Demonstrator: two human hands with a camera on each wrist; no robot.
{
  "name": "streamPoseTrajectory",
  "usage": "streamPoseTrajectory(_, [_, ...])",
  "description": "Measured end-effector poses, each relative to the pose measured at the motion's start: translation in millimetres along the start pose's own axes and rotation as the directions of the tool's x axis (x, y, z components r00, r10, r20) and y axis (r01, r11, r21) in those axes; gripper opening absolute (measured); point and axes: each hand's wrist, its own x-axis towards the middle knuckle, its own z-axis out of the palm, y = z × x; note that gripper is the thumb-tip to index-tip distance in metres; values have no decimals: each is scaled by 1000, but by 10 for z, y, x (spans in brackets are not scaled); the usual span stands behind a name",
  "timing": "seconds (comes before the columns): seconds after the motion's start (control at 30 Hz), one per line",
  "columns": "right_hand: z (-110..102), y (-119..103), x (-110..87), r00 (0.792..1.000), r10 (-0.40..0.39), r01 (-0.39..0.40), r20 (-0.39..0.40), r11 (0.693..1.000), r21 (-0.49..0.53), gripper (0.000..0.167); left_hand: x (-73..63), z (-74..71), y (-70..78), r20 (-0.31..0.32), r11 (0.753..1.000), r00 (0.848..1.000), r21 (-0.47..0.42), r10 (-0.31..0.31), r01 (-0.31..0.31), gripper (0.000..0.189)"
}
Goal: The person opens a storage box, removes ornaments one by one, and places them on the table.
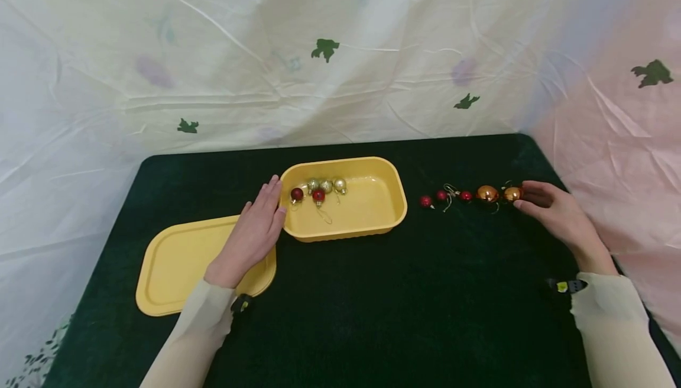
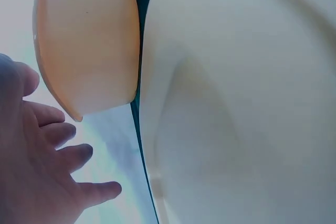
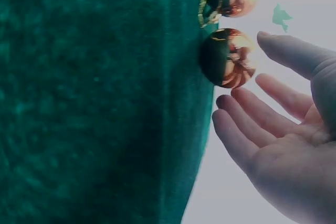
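My left hand point(image 1: 254, 225) lies with straight fingers along the left end of a yellow plastic box point(image 1: 372, 199). Inside the box sit several small Christmas baubles, among them a dark red bauble point(image 1: 297, 194), a red one and gold ones. My right hand point(image 1: 561, 216) is at the right end of a row of baubles, thumb and fingers spread beside a shiny copper-gold bauble point(image 1: 513, 193). In the right wrist view the fingertips point(image 3: 239, 95) come close to that bauble point(image 3: 228, 59) without curling round it; whether they touch it is unclear.
A yellow lid point(image 1: 181, 264) lies on the dark green cloth point(image 1: 404, 305), partly under my left forearm. Left of the copper-gold bauble are a larger copper bauble point(image 1: 486, 193) and small red baubles point(image 1: 426, 201) with string loops. A pale printed curtain point(image 1: 393, 80) hangs behind the table.
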Motion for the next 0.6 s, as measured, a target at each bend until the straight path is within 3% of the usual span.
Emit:
streamPoseTrajectory(0.37, [-93, -408, -229, 984, -78, 78, -161, 997, -7, 62, 12, -6, 39, 57, 997, 998, 71, -13, 9, 68])
streamPoseTrajectory(0.6, [36, -792, -375, 941, -195, 207, -278, 978, 13, 51, 13, 2, 62, 56, 997, 998, 76, -9, 5, 67])
